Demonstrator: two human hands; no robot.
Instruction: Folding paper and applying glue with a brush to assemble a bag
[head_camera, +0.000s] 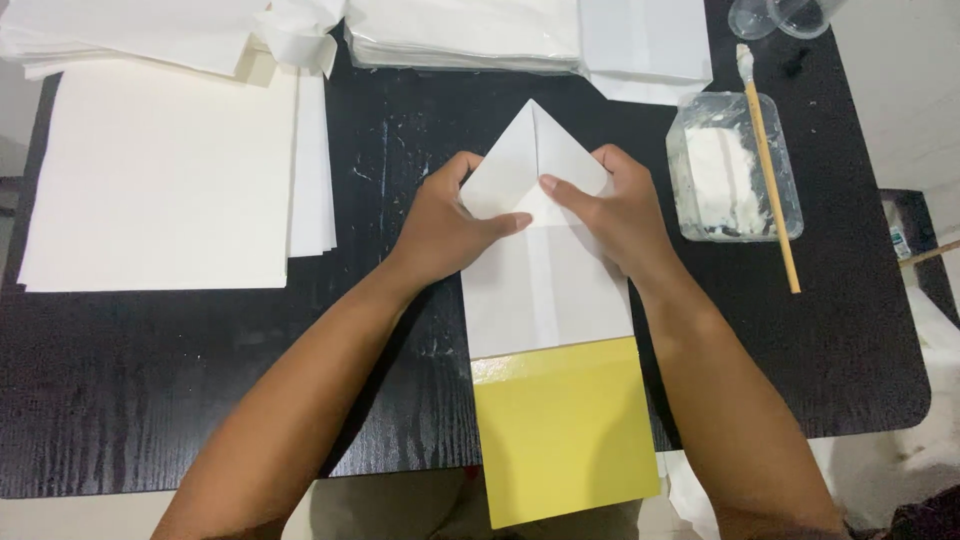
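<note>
We press both hands flat on the folded sheet (545, 290), a long white paper with its far end creased into a point and its near end overlapping a glossy yellow board (565, 435). Our left hand (445, 225) and right hand (615, 210) lie spread on the flaps, fingers extended, gripping nothing. Right of the sheet, a clear plastic tub (735, 165) holds white paste, with a wooden brush (768, 165) across its rim. Left of the sheet lies a cream paper stack (165, 180) on the black grained counter (130, 380).
</note>
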